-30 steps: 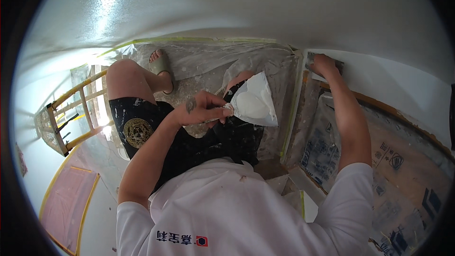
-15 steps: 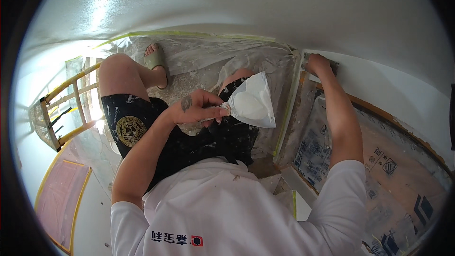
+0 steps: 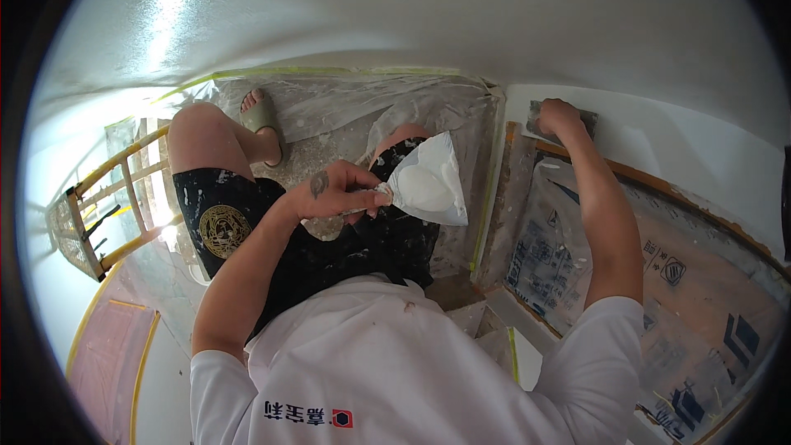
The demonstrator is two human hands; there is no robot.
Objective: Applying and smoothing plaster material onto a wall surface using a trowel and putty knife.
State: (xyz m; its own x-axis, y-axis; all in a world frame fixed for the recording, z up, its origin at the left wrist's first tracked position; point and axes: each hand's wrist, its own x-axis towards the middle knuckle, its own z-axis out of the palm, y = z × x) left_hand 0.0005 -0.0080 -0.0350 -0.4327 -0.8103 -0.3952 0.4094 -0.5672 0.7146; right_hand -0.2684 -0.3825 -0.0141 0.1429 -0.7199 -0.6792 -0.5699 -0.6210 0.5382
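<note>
My left hand (image 3: 336,191) is closed round the handle of a wide putty knife (image 3: 456,202), held over my lap. A rounded heap of white putty (image 3: 423,187) lies on its fan-shaped blade. Off to the right, my right hand (image 3: 559,117) grips a flat rectangular trowel (image 3: 588,123) against the white wall (image 3: 659,144), just above a brown-edged frame. The hand covers the trowel's handle and part of its plate.
Plastic sheeting (image 3: 317,99) edged with yellow-green tape covers the floor along the far wall. A yellow ladder (image 3: 124,185) stands at left. The frame at right holds a film-covered panel (image 3: 700,313). Pink film (image 3: 111,354) lies at lower left.
My right hand and the trowel have slid rightward along the wall, away from the corner. The putty knife stays nearly where it was, with the view shifted slightly.
</note>
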